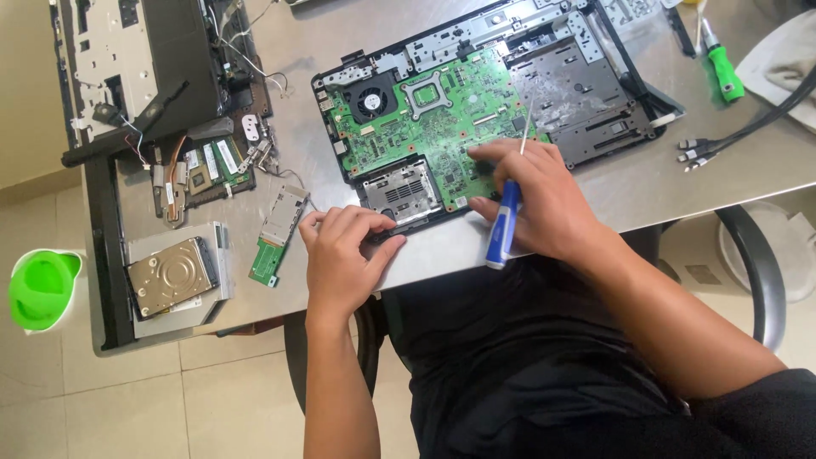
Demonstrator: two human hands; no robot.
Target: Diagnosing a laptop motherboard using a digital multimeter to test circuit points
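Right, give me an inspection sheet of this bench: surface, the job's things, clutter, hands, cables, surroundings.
Surface: grey table, crowded with parts.
Job's things: opened laptop base with its green circuit board and fan exposed; blue-handled screwdriver.
Clutter: hard drive on a drive tray, small green card, second stripped laptop part, green-handled screwdriver.
Hands: left hand rests on the base's near edge; right hand grips the blue-handled screwdriver, fingertips on the board.
Cables: black cable bundle at the right edge; thin loose wires at the top.
Surroundings: tiled floor, green container, black chair frame.
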